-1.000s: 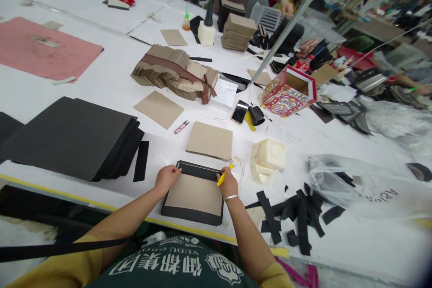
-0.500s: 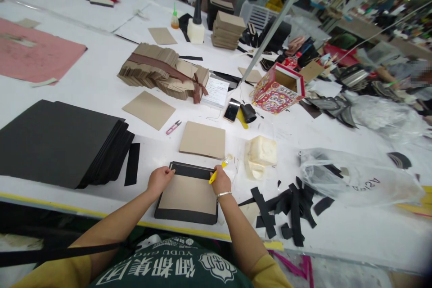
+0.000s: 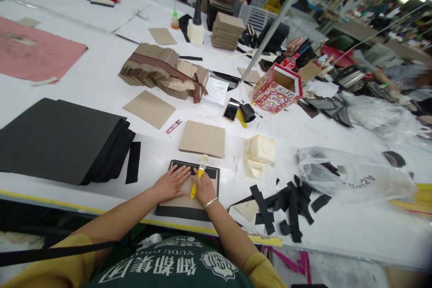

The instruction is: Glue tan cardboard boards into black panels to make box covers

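In front of me at the table's edge lies a black sheet (image 3: 184,213) with a tan board on it and a black strip (image 3: 211,172) across the far side. My left hand (image 3: 173,183) presses flat on the board and strip, fingers spread. Close beside it, my right hand (image 3: 204,189) rests on the same piece and keeps a yellow-handled paintbrush (image 3: 197,181) in its grip, bristles pointing away from me. Just beyond lies a stack of tan boards (image 3: 202,138). To the right stands a cream glue container (image 3: 259,155).
A stack of black sheets (image 3: 60,139) lies left, with a loose black strip (image 3: 133,162) beside it. Black scraps (image 3: 292,209) and a plastic bag (image 3: 354,175) are on the right. Pink snips (image 3: 173,126), a phone (image 3: 231,109) and a red box (image 3: 276,90) lie farther out. A co-worker stands opposite.
Both hands have moved inward from the piece's far corners onto its middle. My left fingers have flattened out. The paintbrush has moved left with my right hand.
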The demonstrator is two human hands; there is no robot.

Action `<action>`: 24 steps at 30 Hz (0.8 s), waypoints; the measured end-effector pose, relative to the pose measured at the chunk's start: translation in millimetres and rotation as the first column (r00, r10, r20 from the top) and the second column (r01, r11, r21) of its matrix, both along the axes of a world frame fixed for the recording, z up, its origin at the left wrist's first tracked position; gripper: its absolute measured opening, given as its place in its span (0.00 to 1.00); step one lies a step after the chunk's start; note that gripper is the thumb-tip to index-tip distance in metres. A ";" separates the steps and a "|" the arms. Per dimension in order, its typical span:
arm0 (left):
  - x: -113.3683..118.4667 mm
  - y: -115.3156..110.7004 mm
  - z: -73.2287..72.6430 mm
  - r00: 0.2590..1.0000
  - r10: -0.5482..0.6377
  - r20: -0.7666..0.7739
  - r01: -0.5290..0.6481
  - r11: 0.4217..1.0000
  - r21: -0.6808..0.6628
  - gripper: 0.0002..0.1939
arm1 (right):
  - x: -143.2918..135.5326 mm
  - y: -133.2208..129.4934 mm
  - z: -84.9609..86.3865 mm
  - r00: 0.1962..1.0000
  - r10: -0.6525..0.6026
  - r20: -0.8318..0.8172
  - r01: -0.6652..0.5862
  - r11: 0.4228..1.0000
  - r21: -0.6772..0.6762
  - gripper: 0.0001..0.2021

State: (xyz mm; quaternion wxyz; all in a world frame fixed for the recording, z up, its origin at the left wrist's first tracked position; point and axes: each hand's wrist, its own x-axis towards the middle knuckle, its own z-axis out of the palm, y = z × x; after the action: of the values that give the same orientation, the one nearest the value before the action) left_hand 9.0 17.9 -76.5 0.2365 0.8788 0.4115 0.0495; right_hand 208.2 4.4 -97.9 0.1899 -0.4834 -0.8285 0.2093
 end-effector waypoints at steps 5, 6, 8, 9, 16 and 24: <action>-34.8 -12.2 -6.1 0.976 0.213 -0.042 -0.210 0.976 0.054 0.35 | 52.1 -13.4 -3.6 0.985 -0.168 0.036 0.167 0.985 0.051 0.15; -40.1 -17.3 -8.4 0.955 0.295 -0.032 -0.293 0.955 0.053 0.35 | 60.1 -17.3 -2.6 0.976 -0.216 0.021 0.215 0.975 0.054 0.15; -44.9 -28.5 -12.6 0.884 0.467 -0.005 -0.467 0.884 -0.013 0.35 | 67.5 -27.4 -1.0 0.943 -0.330 -0.027 0.331 0.943 0.031 0.15; -44.1 -33.7 -13.8 0.845 0.534 0.004 -0.532 0.843 -0.081 0.34 | 66.9 -33.4 -0.9 0.919 -0.391 -0.052 0.392 0.920 -0.001 0.15; -13.1 -36.0 1.7 0.688 0.721 0.079 -0.601 0.628 -0.494 0.28 | 37.4 -62.0 -5.5 0.763 -0.640 -0.090 0.611 0.759 -0.223 0.14; -15.7 -12.3 8.4 0.610 0.785 0.110 -0.592 0.544 -0.594 0.25 | 26.1 -53.1 -3.1 0.753 -0.654 -0.070 0.633 0.749 -0.195 0.15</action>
State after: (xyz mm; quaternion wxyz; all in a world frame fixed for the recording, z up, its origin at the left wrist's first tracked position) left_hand -6.7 5.7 -68.1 0.4876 0.5194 0.6748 0.1930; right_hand 234.4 -48.6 -101.0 0.2661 -0.7378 -0.5768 0.2282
